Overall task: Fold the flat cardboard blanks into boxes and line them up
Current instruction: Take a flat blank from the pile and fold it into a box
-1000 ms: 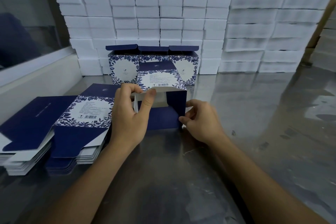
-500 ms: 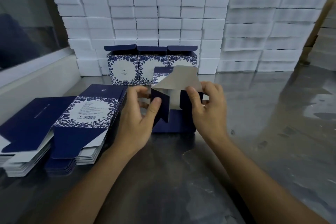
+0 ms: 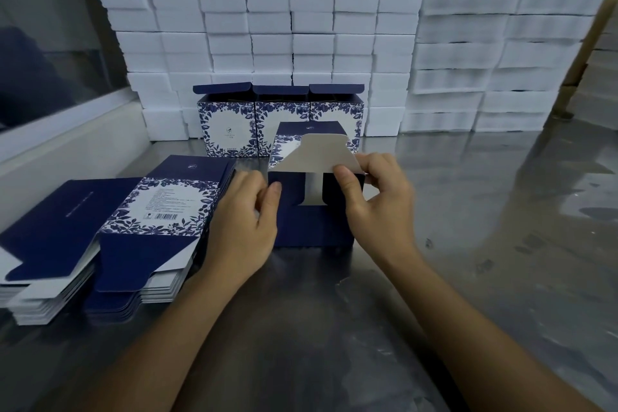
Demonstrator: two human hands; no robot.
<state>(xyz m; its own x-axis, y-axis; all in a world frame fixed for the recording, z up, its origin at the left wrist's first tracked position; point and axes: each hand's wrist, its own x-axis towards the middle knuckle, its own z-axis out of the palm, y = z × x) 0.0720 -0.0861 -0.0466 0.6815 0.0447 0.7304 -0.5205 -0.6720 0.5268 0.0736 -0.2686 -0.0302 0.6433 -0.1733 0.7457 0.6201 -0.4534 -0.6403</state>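
Both side flaps now lie folded in; the right hand [image 3: 378,197] pinches the big flap [image 3: 317,153] (grey side up) down over the box [image 3: 314,227], the left hand [image 3: 249,211] grips its corner: bottom nearly closed.

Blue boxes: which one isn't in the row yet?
The box in hand, lying on its side nearer than the three upright boxes in the row, gripped by the left hand and right hand.

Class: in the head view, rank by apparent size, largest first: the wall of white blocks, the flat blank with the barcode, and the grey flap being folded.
1. Wall of white blocks, easily the largest.
2. Flat blank with the barcode; it lies nearer the camera, which flatters it.
3. Grey flap, pinched by the right hand.
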